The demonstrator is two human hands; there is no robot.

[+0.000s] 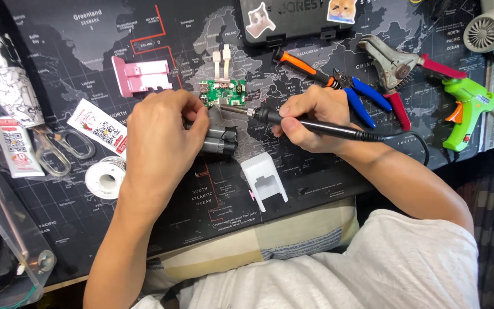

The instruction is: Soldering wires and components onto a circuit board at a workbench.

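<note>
Right hand point(310, 117) grips black pen-shaped soldering iron point(315, 126), tip at small green circuit board point(222, 93); left hand point(167, 140) pinches dark cylindrical batteries point(219, 141) on map-printed surface point(75, 80); advisable: steady tip, brief contact.

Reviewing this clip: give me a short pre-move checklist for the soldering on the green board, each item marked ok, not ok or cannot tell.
1. Right hand grips the soldering iron by its handle: ok.
2. Iron tip meets the green circuit board edge: ok.
3. Left hand steadies the work beside the dark battery cells: ok.
4. Solder wire fed at the joint: cannot tell, fingers hide it.
5. Solder spool within reach: ok.
6. Iron's cord clear of the cutters: ok.
</note>
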